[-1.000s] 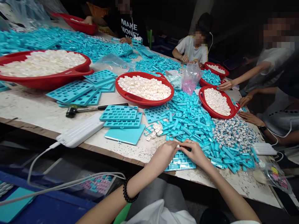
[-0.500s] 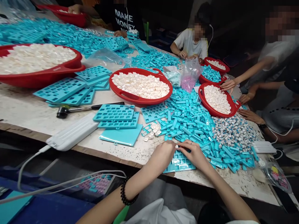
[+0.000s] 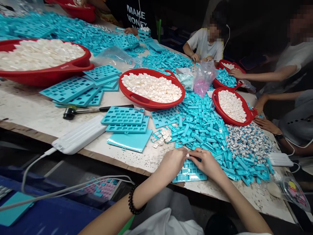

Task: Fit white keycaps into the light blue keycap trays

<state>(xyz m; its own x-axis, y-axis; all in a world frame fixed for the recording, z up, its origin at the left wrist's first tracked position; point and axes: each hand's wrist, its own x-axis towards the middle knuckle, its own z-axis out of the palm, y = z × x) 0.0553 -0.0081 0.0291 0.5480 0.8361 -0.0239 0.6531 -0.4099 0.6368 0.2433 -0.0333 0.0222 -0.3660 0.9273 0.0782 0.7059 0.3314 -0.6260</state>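
Observation:
Just above the table's near edge, my left hand [image 3: 174, 160] and my right hand [image 3: 203, 161] meet with fingers pinched together. A small white keycap-like piece [image 3: 187, 155] shows between their fingertips; its far side is hidden by the fingers. Beneath them lies a turquoise keyboard-shaped plate [image 3: 191, 175] with square recesses, partly covered by both hands. Left of my left hand is a small group of white square caps [image 3: 163, 137]. Beyond my hands spreads a heap of turquoise strip-shaped plastic pieces [image 3: 195, 125], reaching close to my right hand's fingers.
Red basins of white caps [image 3: 152, 87] stand across the table. Stacked turquoise plates [image 3: 123, 116], a mallet [image 3: 90, 110] and a white power strip [image 3: 78, 135] lie left. Small white-and-blue parts [image 3: 248, 140] are heaped right. Co-workers' hands [image 3: 266, 124] rest along the right side.
The view has shifted slightly. My hands stay pinched together over the plate. A co-worker's hand at the right has moved from the near basin to the basin of turquoise pieces behind it.

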